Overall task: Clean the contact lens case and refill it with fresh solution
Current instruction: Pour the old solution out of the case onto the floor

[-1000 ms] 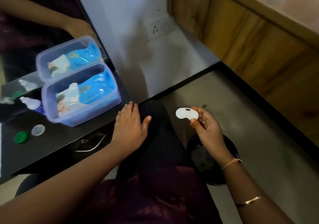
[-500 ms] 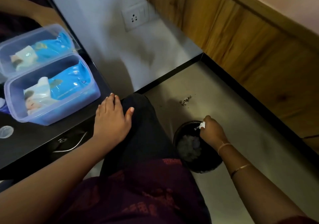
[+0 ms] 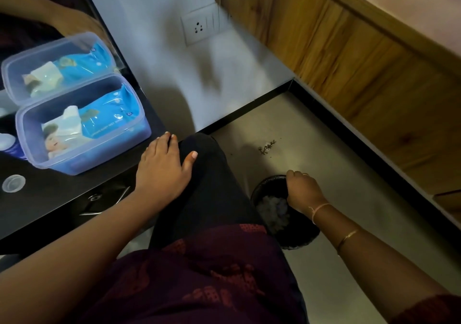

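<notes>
Curling over bin [image 3: 296, 240], right hand [image 3: 303, 190] hides its grip.

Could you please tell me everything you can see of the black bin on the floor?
The black bin is round and dark, and stands upright and open on the grey floor, just right of the person's dark-clad knee. A crumpled whitish wad lies inside. The right hand reaches over its far rim, fingers curled down into the opening. What they hold is hidden.
</notes>
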